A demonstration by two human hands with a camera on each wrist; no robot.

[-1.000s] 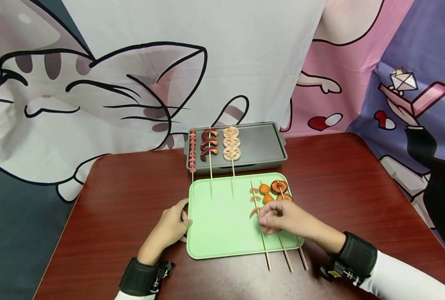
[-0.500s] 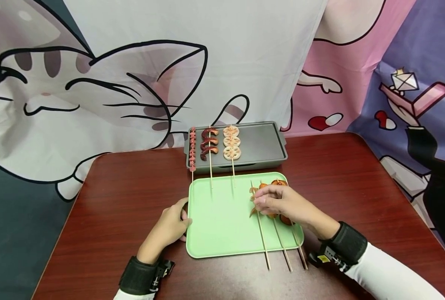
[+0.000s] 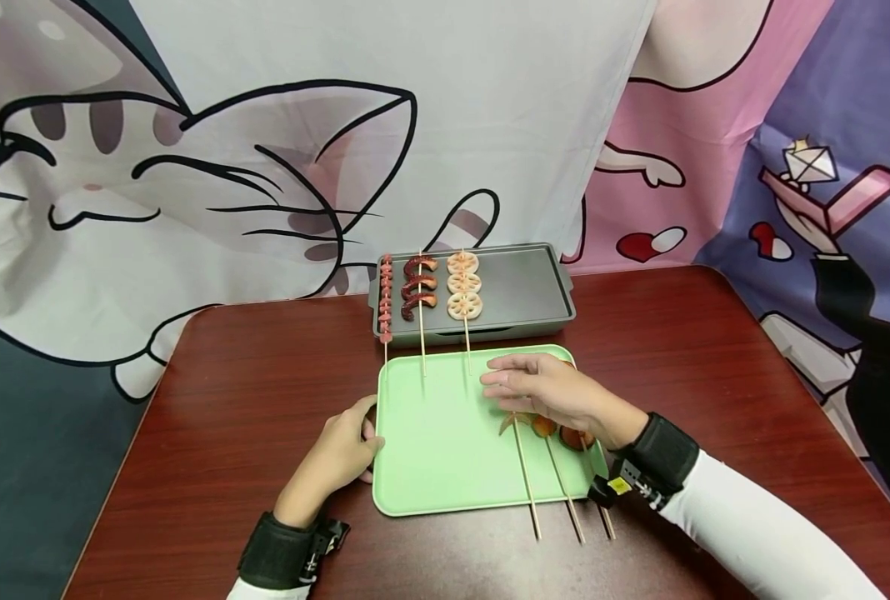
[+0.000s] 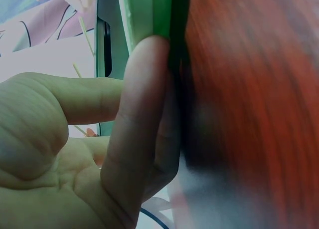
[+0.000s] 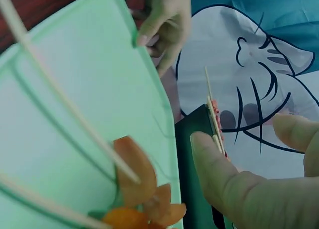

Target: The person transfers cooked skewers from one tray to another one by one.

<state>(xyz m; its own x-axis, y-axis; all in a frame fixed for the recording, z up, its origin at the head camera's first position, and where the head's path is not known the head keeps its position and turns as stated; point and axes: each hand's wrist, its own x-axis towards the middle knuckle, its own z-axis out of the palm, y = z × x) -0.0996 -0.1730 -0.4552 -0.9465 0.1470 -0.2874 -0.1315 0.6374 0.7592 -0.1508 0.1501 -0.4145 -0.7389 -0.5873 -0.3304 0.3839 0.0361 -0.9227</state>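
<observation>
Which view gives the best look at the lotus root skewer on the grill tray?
The head view: the lotus root skewer lies whole on the grey grill tray, three slices visible, its stick reaching over the green tray. The right wrist view shows only indistinct skewers on the grill's edge; the left wrist view shows only bare stick ends.

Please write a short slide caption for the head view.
Right hand hovers open above skewers on green tray; left hand holds its edge.
</observation>
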